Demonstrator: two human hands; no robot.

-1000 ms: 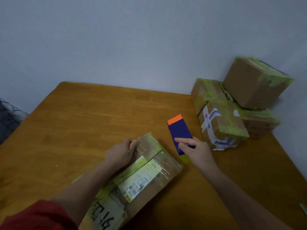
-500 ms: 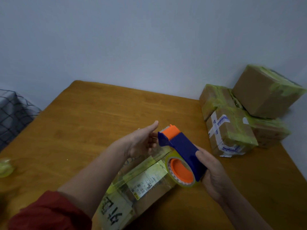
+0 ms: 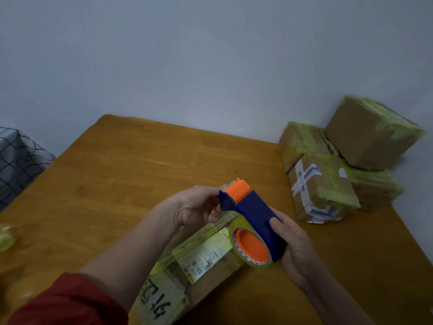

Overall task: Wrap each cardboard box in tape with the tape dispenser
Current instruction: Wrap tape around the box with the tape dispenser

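Right hand [image 3: 295, 249] is wrapped round the blue body of the dispenser [image 3: 255, 212], fingers curled tight on it, and the left hand [image 3: 196, 205] is up at the orange head, fingertips pinching that end. Whether it has the loose end of the tape, I can't tell from here. The dispenser is held tilted over the far end of the near box [image 3: 194, 261], its roll [image 3: 250, 247] low beside the box's label; touching or just clear, I can't say. That box lies on the table [image 3: 140, 165] right in front of the person and already shows shiny yellowish bands across it, so I'd call it part-wrapped, with tape not being laid at this instant. Over at the right, against the wall, sits the pile that looks finished: a back box [image 3: 300, 141], a front box [image 3: 321, 191] with blue-and-white strips, a low box [image 3: 375, 186] behind it, and a top box [image 3: 370, 134] perched tilted on the others, all edged in yellow-green tape. So the count: five boxes in all, four seemingly done and one in hand, one dispenser, one roll, two hands. A blurred yellow-green lump [image 3: 5, 238] sits at the table's left edge.
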